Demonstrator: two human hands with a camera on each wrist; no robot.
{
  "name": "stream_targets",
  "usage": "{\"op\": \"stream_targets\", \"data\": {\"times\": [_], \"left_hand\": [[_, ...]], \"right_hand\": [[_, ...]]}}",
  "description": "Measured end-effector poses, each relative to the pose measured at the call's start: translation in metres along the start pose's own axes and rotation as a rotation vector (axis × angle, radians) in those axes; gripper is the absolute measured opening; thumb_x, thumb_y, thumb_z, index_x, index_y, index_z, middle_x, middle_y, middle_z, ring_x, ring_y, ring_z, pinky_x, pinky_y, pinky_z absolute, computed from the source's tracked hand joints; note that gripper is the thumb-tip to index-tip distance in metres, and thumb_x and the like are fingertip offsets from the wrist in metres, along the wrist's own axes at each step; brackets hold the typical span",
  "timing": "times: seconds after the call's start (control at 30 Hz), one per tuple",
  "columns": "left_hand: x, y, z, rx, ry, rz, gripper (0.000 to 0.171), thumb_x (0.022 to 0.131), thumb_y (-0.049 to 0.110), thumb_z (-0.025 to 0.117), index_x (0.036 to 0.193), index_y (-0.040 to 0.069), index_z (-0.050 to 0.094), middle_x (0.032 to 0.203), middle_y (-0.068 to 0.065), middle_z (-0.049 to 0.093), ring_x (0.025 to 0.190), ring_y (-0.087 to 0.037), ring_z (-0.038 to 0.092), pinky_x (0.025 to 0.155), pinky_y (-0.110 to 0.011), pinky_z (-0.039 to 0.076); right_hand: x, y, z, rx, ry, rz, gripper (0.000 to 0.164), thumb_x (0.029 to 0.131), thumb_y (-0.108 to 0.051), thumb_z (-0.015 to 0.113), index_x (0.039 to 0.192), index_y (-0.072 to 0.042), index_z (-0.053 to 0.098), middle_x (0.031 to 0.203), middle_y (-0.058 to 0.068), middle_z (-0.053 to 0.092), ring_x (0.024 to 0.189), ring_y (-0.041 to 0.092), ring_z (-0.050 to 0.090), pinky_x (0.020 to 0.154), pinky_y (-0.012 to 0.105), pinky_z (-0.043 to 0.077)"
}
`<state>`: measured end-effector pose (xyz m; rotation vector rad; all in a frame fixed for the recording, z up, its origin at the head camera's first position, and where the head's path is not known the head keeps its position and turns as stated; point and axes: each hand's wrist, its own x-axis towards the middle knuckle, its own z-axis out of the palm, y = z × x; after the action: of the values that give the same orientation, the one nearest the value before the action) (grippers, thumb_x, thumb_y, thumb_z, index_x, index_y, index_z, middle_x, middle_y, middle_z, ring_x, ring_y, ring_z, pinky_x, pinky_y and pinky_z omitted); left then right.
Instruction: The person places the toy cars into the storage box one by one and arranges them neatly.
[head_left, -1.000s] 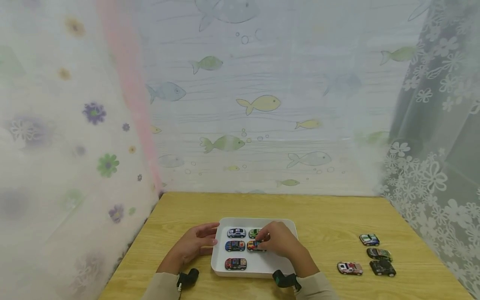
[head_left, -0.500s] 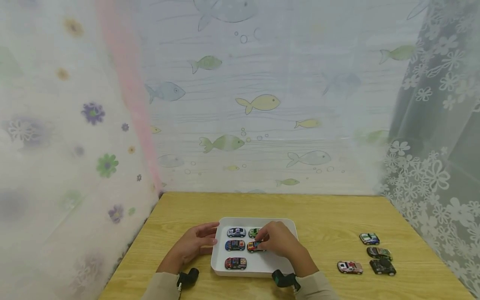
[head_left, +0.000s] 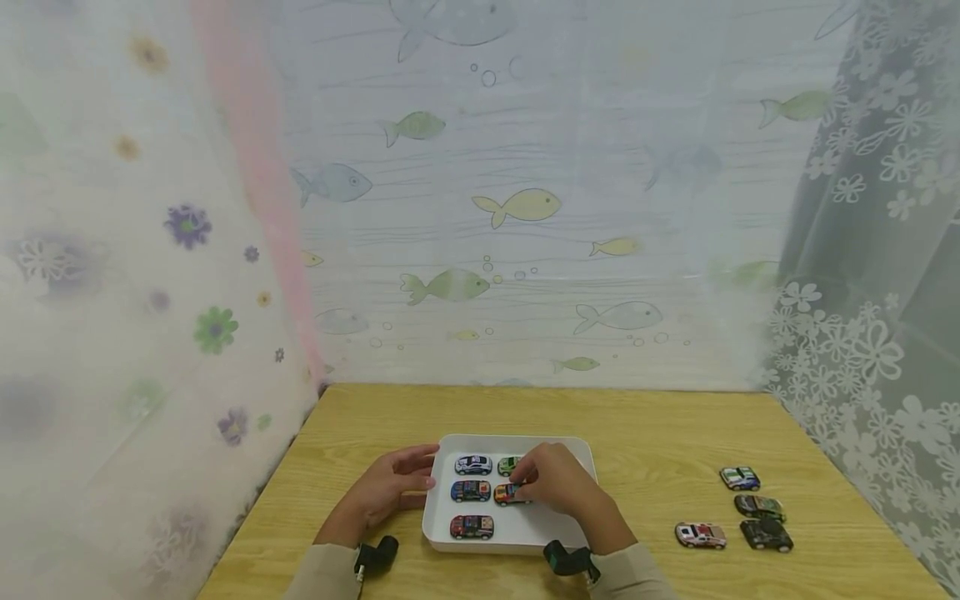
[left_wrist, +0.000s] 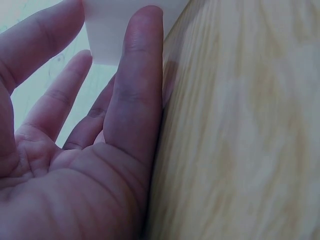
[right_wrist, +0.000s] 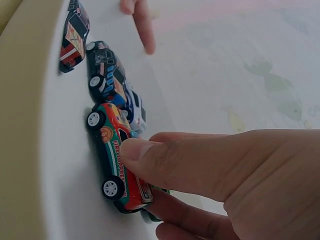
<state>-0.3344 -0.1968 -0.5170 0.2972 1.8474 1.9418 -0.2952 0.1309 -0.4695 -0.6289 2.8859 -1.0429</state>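
Observation:
My right hand (head_left: 561, 482) pinches a red, yellow and green toy car (right_wrist: 117, 155) between thumb and fingers, low in the white tray (head_left: 525, 542). Left of that car is a dark blue toy car (head_left: 470, 491). Behind it stands a green toy car (head_left: 507, 466), partly covered by my fingers. A white and blue toy car (head_left: 472, 465) and a red and black toy car (head_left: 472, 527) are also in the tray. My left hand (head_left: 384, 487) rests at the tray's left side, fingers fairly straight, fingertips right at the wall in the left wrist view.
Several more toy cars lie on the wooden table (head_left: 645, 425) to the right of the tray: a white and green one (head_left: 740, 477), a dark patterned one (head_left: 759, 507), a black one (head_left: 766, 535) and a white and red one (head_left: 701, 535). Patterned curtains (head_left: 540, 333) hang behind and beside the table.
Over the last second the held car has turned very slightly in the right hand's fingers. Both hands, the tray and the other cars stay in place.

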Motion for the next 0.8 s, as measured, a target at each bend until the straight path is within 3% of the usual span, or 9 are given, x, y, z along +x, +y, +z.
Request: {"op": "stream_targets", "data": {"times": [0.43, 0.8], "left_hand": [[-0.003, 0.002, -0.001, 0.013, 0.013, -0.008, 0.066, 0.096, 0.006, 0.073, 0.156, 0.011, 0.046, 0.158, -0.024, 0.044, 0.130, -0.029, 0.061, 0.098, -0.050, 0.059], [-0.001, 0.001, 0.001, 0.014, 0.015, -0.003, 0.068, 0.094, 0.009, 0.076, 0.156, 0.011, 0.047, 0.158, -0.024, 0.045, 0.133, -0.029, 0.058, 0.098, -0.050, 0.059]], "right_hand": [[0.001, -0.003, 0.001, 0.016, -0.010, 0.015, 0.015, 0.079, -0.011, 0.088, 0.093, -0.013, 0.083, 0.089, -0.004, 0.078, 0.079, 0.006, 0.065, 0.067, 0.028, 0.055], [-0.007, -0.008, -0.019, -0.048, 0.005, -0.030, 0.017, 0.082, -0.013, 0.087, 0.098, -0.011, 0.083, 0.095, 0.000, 0.079, 0.090, 0.016, 0.072, 0.077, 0.038, 0.060]]}}
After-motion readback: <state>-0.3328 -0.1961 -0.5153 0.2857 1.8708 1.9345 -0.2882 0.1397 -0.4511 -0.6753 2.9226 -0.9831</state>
